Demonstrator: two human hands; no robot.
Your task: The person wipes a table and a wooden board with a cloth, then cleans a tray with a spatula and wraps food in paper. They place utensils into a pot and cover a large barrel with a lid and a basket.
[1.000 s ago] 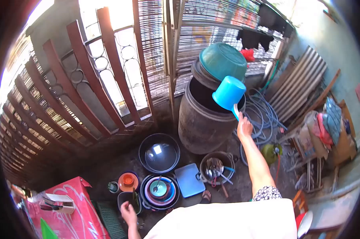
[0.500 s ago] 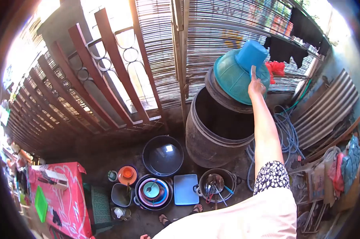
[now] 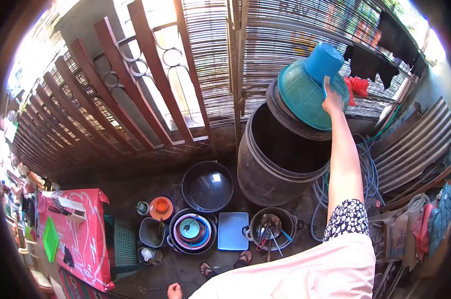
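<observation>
Stretched far forward, my right hand (image 3: 333, 99) grips the handle of a blue dipper (image 3: 324, 62). The dipper rests upside down against a round teal basin (image 3: 305, 94), which lies tilted on a dark lid. Under these stands a big black barrel (image 3: 270, 169), its mouth partly uncovered and dark inside. Low in the view, at the bottom edge, my left hand (image 3: 174, 291) shows only in part, with fingers curled; what it holds, if anything, is hidden.
On the ground stand a black basin (image 3: 207, 187), a blue tray (image 3: 233, 231), a pot with utensils (image 3: 289, 241) and stacked bowls (image 3: 175, 239). A red-covered table (image 3: 93, 249) is at left, a hose (image 3: 372, 174) and corrugated sheet (image 3: 417, 144) at right.
The whole view has shifted slightly, so the barrel, basin and dipper appear further right. More of my left hand shows at the bottom. My right hand stays on the dipper handle.
</observation>
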